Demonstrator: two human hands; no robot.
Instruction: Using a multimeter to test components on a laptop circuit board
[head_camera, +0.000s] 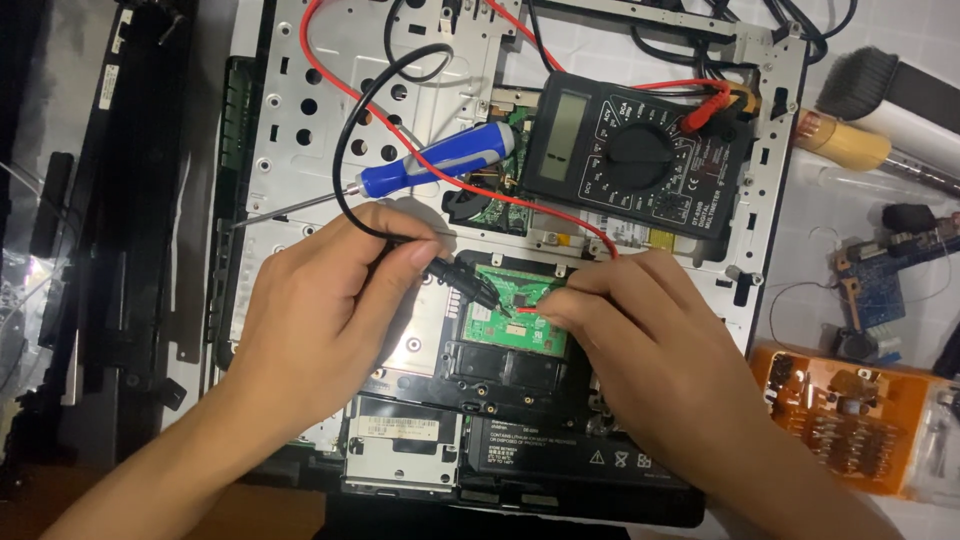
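Note:
My left hand (320, 310) pinches a black multimeter probe (462, 281) whose tip rests on a small green circuit board (510, 305) set in an opened laptop chassis (290, 110). My right hand (640, 340) grips a red probe (532, 310) and touches it to the same board, close to the black tip. A black wire (350, 130) and a red wire (345, 85) loop back to a black digital multimeter (635, 155) lying on the chassis above the board.
A blue and white screwdriver (440, 160) lies on the metal frame. A brush (860, 85) and a tube (845, 140) sit at the upper right. A blue circuit board (880, 290) and an orange one (850, 415) lie to the right. Black laptop covers (110, 200) are at left.

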